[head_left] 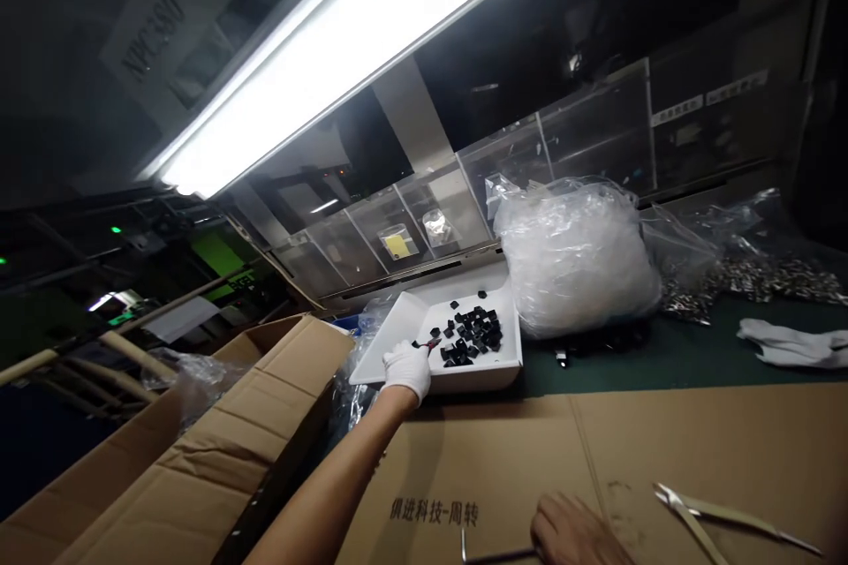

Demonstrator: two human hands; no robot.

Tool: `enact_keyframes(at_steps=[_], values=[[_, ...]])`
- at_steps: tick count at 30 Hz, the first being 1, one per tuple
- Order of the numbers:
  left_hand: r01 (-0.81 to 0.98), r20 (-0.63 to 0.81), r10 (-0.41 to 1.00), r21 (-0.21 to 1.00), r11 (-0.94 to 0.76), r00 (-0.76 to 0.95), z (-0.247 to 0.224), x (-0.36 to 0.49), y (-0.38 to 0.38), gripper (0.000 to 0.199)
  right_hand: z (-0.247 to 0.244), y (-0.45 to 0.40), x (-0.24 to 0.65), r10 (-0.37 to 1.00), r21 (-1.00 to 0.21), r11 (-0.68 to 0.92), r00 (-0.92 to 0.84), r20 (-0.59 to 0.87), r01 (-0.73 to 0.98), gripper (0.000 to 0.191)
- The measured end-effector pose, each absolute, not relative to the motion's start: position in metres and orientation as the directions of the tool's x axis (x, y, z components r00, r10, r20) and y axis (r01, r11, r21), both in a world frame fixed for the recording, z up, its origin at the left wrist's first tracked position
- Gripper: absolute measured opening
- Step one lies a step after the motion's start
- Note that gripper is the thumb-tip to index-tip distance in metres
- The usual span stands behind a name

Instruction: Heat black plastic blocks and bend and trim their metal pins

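My left hand (406, 368), in a white glove, reaches over the near left part of a white plastic tray (390, 340). Its fingers are closed around a small dark part with a reddish spot (432, 343), mostly hidden by the glove. Several small black plastic pieces (473, 335) lie loose in the tray, just right of the fingers. At the bottom edge, my bare right hand (573, 531) rests low over the cardboard, closed on a thin L-shaped metal rod like a hex key (500, 557). Part of that hand is cut off by the frame.
Flattened cardboard (503, 459) covers the near bench. Pliers (722, 516) lie on it at right. Behind are a full clear plastic bag (573, 256), metal parts in a bag (782, 278) and a white glove (795, 342). An open carton (265, 388) stands left; a lamp (358, 53) hangs above.
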State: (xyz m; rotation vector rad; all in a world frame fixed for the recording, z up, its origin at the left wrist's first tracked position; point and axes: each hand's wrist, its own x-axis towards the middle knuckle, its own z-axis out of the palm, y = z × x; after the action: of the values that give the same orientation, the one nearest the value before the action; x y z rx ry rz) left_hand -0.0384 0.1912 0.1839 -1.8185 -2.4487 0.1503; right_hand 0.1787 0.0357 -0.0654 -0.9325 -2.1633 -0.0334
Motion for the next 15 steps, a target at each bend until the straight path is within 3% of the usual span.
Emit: enact_keyframes(at_steps=[3, 6, 12, 15], values=[[0.943, 0.061, 0.97, -0.229, 0.242, -0.234, 0.187, -0.027, 0.185, 0.04, -0.059, 0.034, 0.179, 0.643, -0.318, 0.722, -0.427, 0.635, 0.614, 0.026], [0.959, 0.056, 0.989, -0.246, 0.144, -0.135, 0.188, -0.004, 0.175, 0.039, -0.051, 0.031, 0.178, 0.685, -0.362, 0.699, -0.43, 0.588, 0.617, 0.022], [0.981, -0.095, 0.986, -0.12, -0.151, 0.14, 0.155, 0.078, 0.139, 0.041, -0.031, 0.027, 0.184, 0.758, -0.433, 0.649, -0.48, 0.443, 0.625, 0.002], [0.982, -0.2, 0.968, -0.083, -0.169, 0.149, 0.124, 0.123, 0.127, 0.036, -0.02, 0.025, 0.191, 0.766, -0.445, 0.643, -0.519, 0.38, 0.623, 0.012]])
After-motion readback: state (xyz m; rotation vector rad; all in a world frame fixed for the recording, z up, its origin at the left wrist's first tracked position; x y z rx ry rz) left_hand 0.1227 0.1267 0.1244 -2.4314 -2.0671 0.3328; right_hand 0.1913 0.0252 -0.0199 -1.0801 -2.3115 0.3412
